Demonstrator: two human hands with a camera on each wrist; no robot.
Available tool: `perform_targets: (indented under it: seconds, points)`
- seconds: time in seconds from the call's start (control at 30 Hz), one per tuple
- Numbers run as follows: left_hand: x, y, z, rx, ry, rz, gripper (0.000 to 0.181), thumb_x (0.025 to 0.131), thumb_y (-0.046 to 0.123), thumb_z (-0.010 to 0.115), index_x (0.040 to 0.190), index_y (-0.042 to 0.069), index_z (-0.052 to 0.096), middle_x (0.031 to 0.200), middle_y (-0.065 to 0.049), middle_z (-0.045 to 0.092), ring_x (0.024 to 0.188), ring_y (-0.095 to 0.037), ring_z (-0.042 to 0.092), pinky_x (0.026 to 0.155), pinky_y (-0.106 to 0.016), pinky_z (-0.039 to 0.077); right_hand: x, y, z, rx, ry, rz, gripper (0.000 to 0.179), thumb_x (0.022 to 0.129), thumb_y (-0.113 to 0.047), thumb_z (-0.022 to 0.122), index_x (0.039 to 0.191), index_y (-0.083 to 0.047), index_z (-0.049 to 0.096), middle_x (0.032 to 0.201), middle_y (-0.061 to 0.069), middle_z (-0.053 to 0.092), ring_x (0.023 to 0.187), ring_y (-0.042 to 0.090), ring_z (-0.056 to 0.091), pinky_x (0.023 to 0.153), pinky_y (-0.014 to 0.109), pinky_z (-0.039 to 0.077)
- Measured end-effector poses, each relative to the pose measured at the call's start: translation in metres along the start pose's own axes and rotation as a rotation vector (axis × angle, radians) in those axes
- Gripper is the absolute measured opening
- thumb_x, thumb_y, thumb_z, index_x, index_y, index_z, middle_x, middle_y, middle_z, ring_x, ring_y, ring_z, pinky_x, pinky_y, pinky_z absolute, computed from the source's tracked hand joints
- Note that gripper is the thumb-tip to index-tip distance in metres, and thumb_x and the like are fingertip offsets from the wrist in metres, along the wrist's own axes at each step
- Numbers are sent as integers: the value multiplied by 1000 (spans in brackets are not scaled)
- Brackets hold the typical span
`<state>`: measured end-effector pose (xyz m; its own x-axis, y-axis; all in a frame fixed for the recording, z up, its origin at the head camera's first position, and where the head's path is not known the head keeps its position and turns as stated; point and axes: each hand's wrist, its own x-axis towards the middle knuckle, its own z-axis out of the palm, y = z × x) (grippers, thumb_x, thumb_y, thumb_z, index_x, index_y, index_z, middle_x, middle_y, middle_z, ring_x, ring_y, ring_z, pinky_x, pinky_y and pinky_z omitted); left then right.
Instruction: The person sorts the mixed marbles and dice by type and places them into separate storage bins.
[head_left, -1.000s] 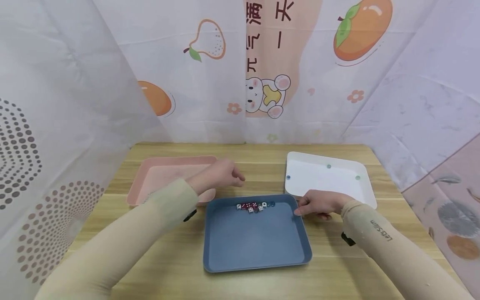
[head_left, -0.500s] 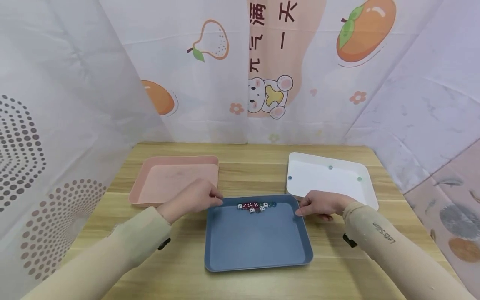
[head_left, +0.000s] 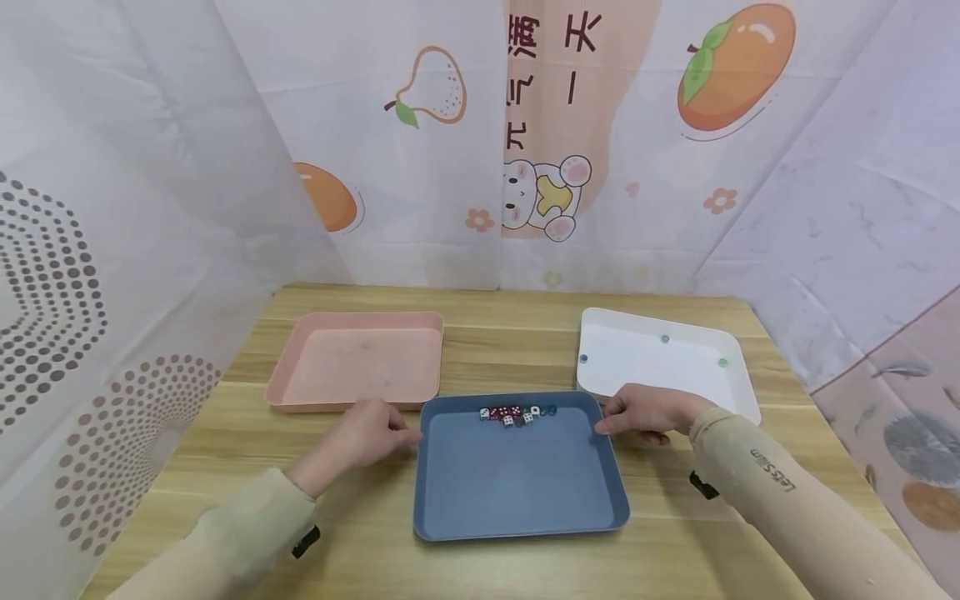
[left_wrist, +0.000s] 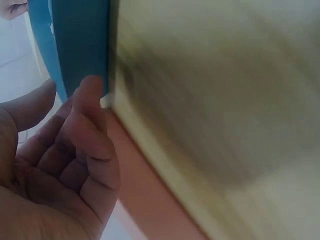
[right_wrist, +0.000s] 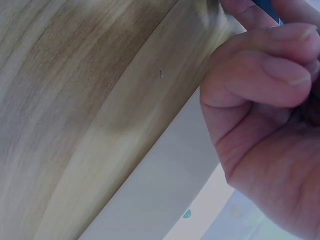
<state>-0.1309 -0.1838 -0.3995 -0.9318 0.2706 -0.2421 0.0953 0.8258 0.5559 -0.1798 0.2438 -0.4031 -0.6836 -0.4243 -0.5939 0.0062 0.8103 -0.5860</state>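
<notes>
Lying nearest us on the wood-grain bench (head_left: 375, 521) is a blue tray (head_left: 521, 483), with a pink tray (head_left: 367, 358) beyond it on the left and a white tray (head_left: 637, 362) on the right. Our right hand (head_left: 648, 408) pinches the blue tray's right rim near its far corner. Our left hand (head_left: 366, 435) is at its left rim, fingers loosely bent and apart from the thumb; we cannot tell whether they touch. Red dice (head_left: 504, 412) and white dice (head_left: 508, 422) cluster along the blue tray's far wall, near dark glassy beads (head_left: 552, 410).

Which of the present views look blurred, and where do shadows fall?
Left wrist view: tabletop blurred, broad dark shadow; right wrist view: grain clearer, soft shading beside the white tray; head view: blue tray fairly sharp, faint shadow below right sleeve.
</notes>
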Motion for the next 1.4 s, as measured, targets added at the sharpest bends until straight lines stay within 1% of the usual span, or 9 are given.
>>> perform_targets:
  seconds: [0.23, 0.33, 0.43, 0.6, 0.73, 0.93, 1.2, 1.27, 1.4]
  points:
    - [-2, -7, 10, -129, -50, -16, 26, 94, 25, 74, 71, 13, 75, 60, -1, 64, 50, -11, 54, 48, -27, 46, -1, 1, 2, 20, 9, 18, 38, 99, -33, 69, 79, -2, 65, 52, -3, 40, 39, 11, 39, 43, 23, 31]
    - [-2, -8, 12, -174, -78, -24, 25, 96, 24, 73, 73, 14, 76, 61, -2, 66, 48, -13, 56, 47, -27, 47, -1, 3, 4, 26, 15, 16, 39, 99, -32, 69, 77, -1, 63, 51, -3, 40, 39, 11, 39, 43, 22, 31]
    - [-1, -7, 12, -208, -95, -38, 24, 97, 23, 71, 76, 15, 77, 62, -3, 66, 47, -13, 55, 46, -25, 45, -2, 3, 5, 33, 16, 11, 40, 99, -32, 68, 74, -1, 61, 51, -2, 40, 39, 11, 39, 43, 22, 32]
    - [3, -5, 14, -216, -101, -39, 27, 98, 17, 66, 73, 13, 76, 59, -2, 65, 44, -12, 52, 44, -23, 40, -3, 2, 7, 26, 18, 16, 40, 99, -33, 68, 71, -5, 60, 51, -2, 42, 40, 11, 40, 42, 22, 32]
    - [7, -4, 14, -214, -99, -25, 31, 98, 14, 63, 70, 9, 75, 59, -3, 65, 43, -12, 54, 43, -24, 43, -4, 2, 9, 10, 26, 30, 39, 100, -34, 67, 71, -8, 61, 51, -3, 43, 40, 11, 41, 41, 21, 31]
    - [12, -4, 10, -235, -91, -42, 23, 98, 8, 61, 82, 6, 78, 61, -4, 66, 44, -15, 58, 44, -28, 50, -6, 1, 13, -2, 20, -1, 43, 99, -34, 67, 69, -6, 59, 50, -3, 43, 39, 12, 42, 42, 22, 32]
    - [22, 0, 1, -152, -102, 0, 26, 97, 8, 62, 75, 7, 77, 58, -3, 65, 45, -16, 59, 45, -30, 53, -10, -2, 13, -3, 15, -17, 46, 100, -33, 67, 69, 0, 56, 49, -2, 43, 38, 12, 41, 42, 22, 31]
    - [24, 2, -2, -99, -96, 2, 28, 97, 9, 63, 72, 8, 76, 56, -4, 64, 45, -17, 59, 46, -28, 52, -10, -2, 13, -6, 15, -12, 46, 100, -33, 66, 69, -1, 57, 49, -1, 43, 38, 12, 41, 42, 21, 31]
    - [31, 15, -8, 70, -14, 0, 28, 97, 16, 65, 72, 13, 77, 62, 0, 66, 52, -15, 57, 51, -27, 47, -10, -4, 13, -11, 17, -11, 46, 100, -33, 66, 69, -1, 57, 48, -1, 44, 38, 12, 41, 43, 22, 32]
